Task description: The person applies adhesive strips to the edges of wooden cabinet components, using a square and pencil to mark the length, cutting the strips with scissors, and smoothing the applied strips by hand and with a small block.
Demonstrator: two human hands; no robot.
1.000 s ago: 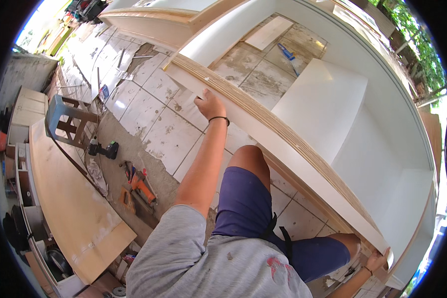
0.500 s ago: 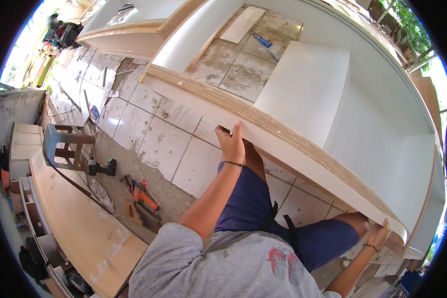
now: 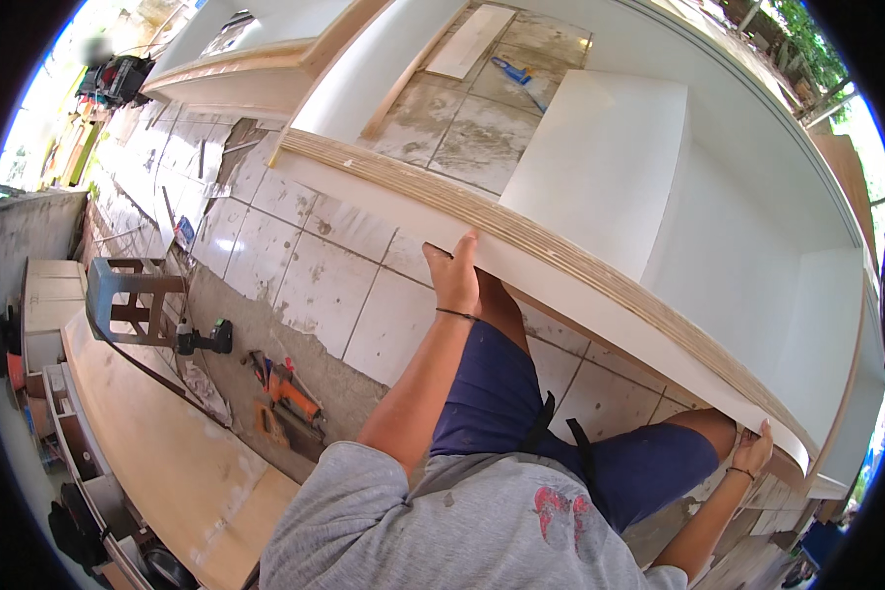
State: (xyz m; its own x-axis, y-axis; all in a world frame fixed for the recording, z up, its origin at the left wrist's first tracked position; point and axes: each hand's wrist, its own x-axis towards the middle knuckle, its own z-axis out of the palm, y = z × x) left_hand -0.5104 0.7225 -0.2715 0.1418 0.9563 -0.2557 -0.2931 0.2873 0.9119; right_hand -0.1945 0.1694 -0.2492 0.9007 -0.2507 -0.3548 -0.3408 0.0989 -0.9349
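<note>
A long white strip (image 3: 600, 313) runs along the layered plywood edge (image 3: 433, 197) of a large white cabinet (image 3: 600, 157) lying in front of me. My left hand (image 3: 454, 280) grips the strip near its middle, thumb on the white face and fingers mostly hidden beneath. Toward the strip's right end, my right hand (image 3: 754, 449) holds it the same way, fingertips partly out of sight. There the strip bends slightly, and I cannot tell whether it touches the plywood. My knees are under the strip.
A blue-handled tool (image 3: 513, 71) and a pale board (image 3: 470, 41) lie on tiles inside the cabinet frame. At left are a plastic stool (image 3: 133, 295), a cordless drill (image 3: 205, 337), orange tools (image 3: 290, 391) and a long wooden panel (image 3: 167, 442). Another cabinet (image 3: 246, 69) stands far left.
Both hands keep their hold on the strip. My right hand has shifted slightly upward, and the strip near it looks a little more bowed. The view has moved slightly.
</note>
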